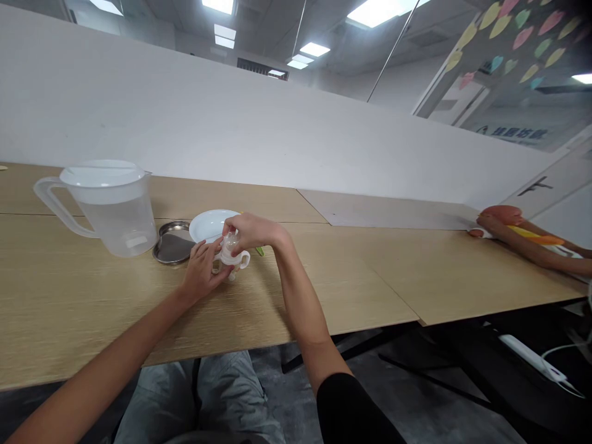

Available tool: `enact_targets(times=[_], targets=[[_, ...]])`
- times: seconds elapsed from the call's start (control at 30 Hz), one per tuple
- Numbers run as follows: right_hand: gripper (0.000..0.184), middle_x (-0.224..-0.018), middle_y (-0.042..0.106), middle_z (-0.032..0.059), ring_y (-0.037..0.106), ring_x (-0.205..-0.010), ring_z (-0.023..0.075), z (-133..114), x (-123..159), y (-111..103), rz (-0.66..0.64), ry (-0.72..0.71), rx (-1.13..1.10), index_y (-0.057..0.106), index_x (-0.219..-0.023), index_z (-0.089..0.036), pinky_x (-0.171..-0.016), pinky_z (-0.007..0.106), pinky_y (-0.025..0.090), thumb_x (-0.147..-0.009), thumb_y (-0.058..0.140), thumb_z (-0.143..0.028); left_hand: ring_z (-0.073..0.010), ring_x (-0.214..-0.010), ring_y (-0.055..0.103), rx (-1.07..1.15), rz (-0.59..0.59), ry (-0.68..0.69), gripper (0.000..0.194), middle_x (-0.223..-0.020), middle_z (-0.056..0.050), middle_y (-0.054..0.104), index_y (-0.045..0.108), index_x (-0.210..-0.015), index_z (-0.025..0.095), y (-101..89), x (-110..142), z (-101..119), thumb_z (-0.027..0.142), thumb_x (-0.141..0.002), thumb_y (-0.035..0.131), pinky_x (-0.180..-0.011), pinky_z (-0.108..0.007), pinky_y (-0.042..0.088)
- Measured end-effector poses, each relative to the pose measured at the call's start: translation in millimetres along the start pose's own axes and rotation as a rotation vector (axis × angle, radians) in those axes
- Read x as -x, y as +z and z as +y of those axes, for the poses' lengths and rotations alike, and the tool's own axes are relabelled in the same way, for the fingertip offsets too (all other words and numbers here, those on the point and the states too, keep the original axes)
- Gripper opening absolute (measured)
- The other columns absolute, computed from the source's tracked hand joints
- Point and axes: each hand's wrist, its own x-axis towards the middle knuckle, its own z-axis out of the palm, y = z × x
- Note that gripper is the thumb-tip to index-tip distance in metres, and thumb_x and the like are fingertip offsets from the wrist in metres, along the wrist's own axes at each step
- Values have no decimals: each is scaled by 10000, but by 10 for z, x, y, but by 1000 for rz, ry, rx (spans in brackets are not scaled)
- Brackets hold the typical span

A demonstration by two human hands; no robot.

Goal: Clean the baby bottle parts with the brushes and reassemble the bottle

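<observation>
A small clear baby bottle with white side handles [231,256] stands on the wooden table in front of me. Around its lower body, my left hand [203,266] is closed from the left side. From above, my right hand [252,234] grips the bottle's top with bent fingers. Just behind the bottle sits a white bowl [208,223], partly covered by my hands. To the left of the bowl lies a shiny metal kidney-shaped tray [173,246]. A bit of a green thing [259,251] shows beside my right wrist; the rest is hidden.
A large translucent lidded pitcher [118,216] stands at the left. At the table's far right, another person's arms [531,243] rest by an orange and white object [502,214]. A white wall [231,123] runs behind the table. A white power strip [531,357] lies below on the right.
</observation>
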Motion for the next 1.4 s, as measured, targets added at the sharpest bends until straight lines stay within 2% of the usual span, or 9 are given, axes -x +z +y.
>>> enact_targets(times=[0.27,0.5,0.67,0.87,1.0,1.1,1.2,1.27,1.4], targets=[[419,-1010,665,46,594,-921,183,-41,-4,12,7,24,85,636,-1041,-178,-676,224,378,-650,788,-200,-275,-1114,570,13,-38,-31,531,-1173,-115,648,464,-1297,179,-22,-30,39,467,-859,549,-1066,-468,329],[424,-1019,658,38,600,-910,177,-7,-21,22,0,13,29,629,-1040,-197,-688,226,403,-641,774,-214,-276,-1111,558,2,-34,-1,508,-1163,-118,649,472,-1279,166,-52,-27,39,468,-875,534,-1048,-454,333],[621,-1128,648,70,618,-962,186,113,25,-16,-12,27,-169,571,-1205,-207,-774,262,468,-655,806,-374,-283,-1150,534,-10,-39,20,601,-1206,-140,629,373,-1386,145,-42,2,-3,456,-893,520,-1053,-472,320],[492,-1097,681,114,633,-974,188,385,174,-131,288,87,-357,612,-1145,-154,-832,298,493,-822,636,-524,-291,-1202,528,119,-71,-5,677,-1263,-162,596,234,-1469,151,-74,9,-53,444,-914,488,-1013,-467,403],[399,-1041,707,104,646,-942,179,454,222,-172,352,76,-378,650,-1067,-143,-813,281,489,-890,561,-490,-260,-1247,520,211,-8,-50,643,-1401,-173,494,182,-1484,177,-111,4,-78,409,-941,436,-1040,-444,414],[444,-1044,703,102,646,-935,181,369,210,-159,266,81,-346,634,-1125,-147,-801,276,485,-862,596,-502,-268,-1246,518,169,-4,-47,646,-1373,-156,528,232,-1467,185,-115,1,-80,445,-923,463,-1038,-449,408],[585,-1100,680,89,640,-930,183,208,148,-93,72,33,-270,585,-1224,-179,-777,270,475,-760,706,-514,-294,-1188,539,61,-4,-22,701,-1241,-141,627,281,-1449,179,-86,-1,-63,510,-880,525,-1031,-482,371],[652,-1129,663,85,628,-945,191,104,91,-31,13,-3,-171,570,-1242,-194,-760,263,458,-684,787,-455,-303,-1155,546,11,7,-29,742,-1204,-140,645,318,-1435,176,-61,-1,-49,553,-844,564,-1020,-487,352],[488,-1070,673,67,604,-971,190,6,6,48,27,-33,6,621,-1151,-189,-730,239,411,-712,779,-332,-309,-1148,538,9,-4,-94,776,-1176,-128,660,369,-1416,192,-48,-8,-41,615,-802,585,-975,-466,367]])
